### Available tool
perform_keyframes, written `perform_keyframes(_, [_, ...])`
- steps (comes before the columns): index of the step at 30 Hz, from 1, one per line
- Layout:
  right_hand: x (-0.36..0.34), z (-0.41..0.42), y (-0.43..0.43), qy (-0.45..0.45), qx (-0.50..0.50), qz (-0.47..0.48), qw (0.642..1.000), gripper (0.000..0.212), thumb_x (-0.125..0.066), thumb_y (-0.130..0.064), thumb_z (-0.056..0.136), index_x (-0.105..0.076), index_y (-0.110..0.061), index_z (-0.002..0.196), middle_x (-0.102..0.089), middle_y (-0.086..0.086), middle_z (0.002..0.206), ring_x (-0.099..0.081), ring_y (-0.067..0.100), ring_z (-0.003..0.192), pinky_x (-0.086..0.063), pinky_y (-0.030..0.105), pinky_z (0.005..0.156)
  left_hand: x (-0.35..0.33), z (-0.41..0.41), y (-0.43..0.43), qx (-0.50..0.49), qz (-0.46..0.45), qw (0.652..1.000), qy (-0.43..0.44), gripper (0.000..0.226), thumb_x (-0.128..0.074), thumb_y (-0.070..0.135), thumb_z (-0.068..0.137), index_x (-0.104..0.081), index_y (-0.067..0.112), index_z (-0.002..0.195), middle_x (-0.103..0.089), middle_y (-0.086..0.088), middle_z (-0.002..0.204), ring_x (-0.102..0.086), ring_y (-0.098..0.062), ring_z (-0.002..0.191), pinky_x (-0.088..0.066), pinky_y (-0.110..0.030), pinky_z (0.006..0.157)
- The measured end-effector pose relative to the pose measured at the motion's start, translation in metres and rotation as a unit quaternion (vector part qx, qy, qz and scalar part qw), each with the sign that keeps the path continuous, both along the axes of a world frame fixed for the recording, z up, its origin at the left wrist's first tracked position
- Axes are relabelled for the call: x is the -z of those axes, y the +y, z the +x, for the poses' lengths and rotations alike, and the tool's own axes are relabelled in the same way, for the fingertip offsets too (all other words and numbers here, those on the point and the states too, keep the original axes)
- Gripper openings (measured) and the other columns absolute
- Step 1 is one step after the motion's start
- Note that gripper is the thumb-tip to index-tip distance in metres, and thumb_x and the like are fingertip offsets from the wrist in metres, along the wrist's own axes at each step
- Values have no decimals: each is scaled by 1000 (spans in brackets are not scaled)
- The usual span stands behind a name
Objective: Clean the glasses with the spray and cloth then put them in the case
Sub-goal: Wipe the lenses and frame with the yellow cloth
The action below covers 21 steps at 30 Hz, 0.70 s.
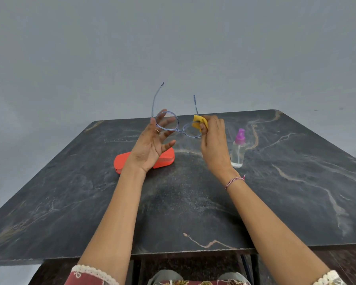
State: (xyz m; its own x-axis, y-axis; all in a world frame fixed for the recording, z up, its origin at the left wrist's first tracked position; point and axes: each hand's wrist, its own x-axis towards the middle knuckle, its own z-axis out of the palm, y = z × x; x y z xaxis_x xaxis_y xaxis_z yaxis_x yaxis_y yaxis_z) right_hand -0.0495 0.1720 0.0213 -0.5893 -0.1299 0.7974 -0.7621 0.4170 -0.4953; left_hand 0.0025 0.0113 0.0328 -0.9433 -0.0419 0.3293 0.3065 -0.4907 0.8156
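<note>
One dark marbled table [70,192] is seen from above, set against a plain grey wall, with two bare forearms stretched out over it. Two hands are raised above the far half of the table. One pair of glasses [167,122] is held in the air by the left hand [152,145]: the rim of one lens is pinched between thumb and fingers, while the remaining fingers are loosely spread. The two clear lenses are turned toward the camera, and the two thin blue arms are unfolded and pointed up and away. The right hand [214,138] is closed around one yellow cloth [199,121], which is pressed against the upper edge of the second lens. One red case [164,159] is laid shut on the table beneath the left wrist and is partly hidden by it. One clear spray bottle [238,149] with a purple cap is stood upright just right of the right hand, apart from the case. One braided bracelet [233,182] is worn on the right wrist, and one ring [157,131] is seen on a left finger.
</note>
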Motion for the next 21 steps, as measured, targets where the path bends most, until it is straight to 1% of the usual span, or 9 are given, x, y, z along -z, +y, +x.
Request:
perform_keyframes(3, [-3, 3, 1, -1, -23, 7, 1000, 15, -40, -7, 98, -52, 1, 93, -48, 5, 90, -36, 15, 82, -24, 13, 71, -7, -7, 0, 32, -3, 999, 11, 49, -81, 50, 59, -69, 35, 105, -68, 4, 106, -64, -10, 87, -57, -24, 58])
perform_keyframes(6, [-6, 2, 4, -27, -38, -2, 999, 18, -40, -9, 98, -52, 3, 95, -44, 0, 87, -40, 18, 80, -26, 14, 63, -11, -14, -3, 99, 21, 994, 32, 49, -77, 49, 64, -67, 36, 111, -67, 0, 110, -65, -14, 91, -58, -26, 59])
perform_keyframes(9, [-6, -2, 6, -45, -42, -12, 998, 20, -40, -10, 98, -54, 4, 98, -47, -2, 87, -44, 19, 80, -32, 5, 64, -6, -19, -7, 136, 45, 988, 48, 49, -73, 50, 67, -65, 36, 114, -67, -2, 115, -66, -18, 98, -59, -29, 63])
perform_keyframes(12, [-5, -6, 7, -45, -61, -3, 997, 22, -40, -13, 98, -56, 2, 102, -55, 1, 88, -51, 23, 83, -34, 15, 64, 3, -24, -12, 140, 35, 988, 59, 46, -72, 49, 69, -66, 38, 113, -68, -1, 116, -66, -16, 98, -59, -28, 64])
perform_keyframes(14, [-5, -6, 6, -47, -72, 7, 996, 23, -40, -14, 99, -57, 1, 105, -59, 3, 92, -54, 24, 88, -37, 25, 69, 5, -25, -17, 162, 27, 984, 72, 44, -69, 47, 73, -64, 38, 116, -66, -1, 120, -65, -16, 103, -59, -28, 69])
perform_keyframes(18, [-6, -6, 8, -44, -77, 18, 996, 23, -40, -13, 99, -57, -1, 107, -63, 8, 97, -54, 25, 91, -39, 28, 73, 4, -25, -25, 195, 25, 976, 96, 42, -65, 39, 78, -62, 31, 120, -61, -4, 128, -58, -18, 118, -56, -29, 84])
perform_keyframes(21, [-6, -5, 10, -50, -74, 4, 996, 21, -41, -14, 99, -57, -1, 105, -57, -1, 87, -54, 24, 82, -37, 27, 68, 5, -24, -22, 188, 7, 976, 106, 41, -70, 31, 77, -65, 26, 117, -61, -9, 128, -56, -22, 120, -53, -26, 87])
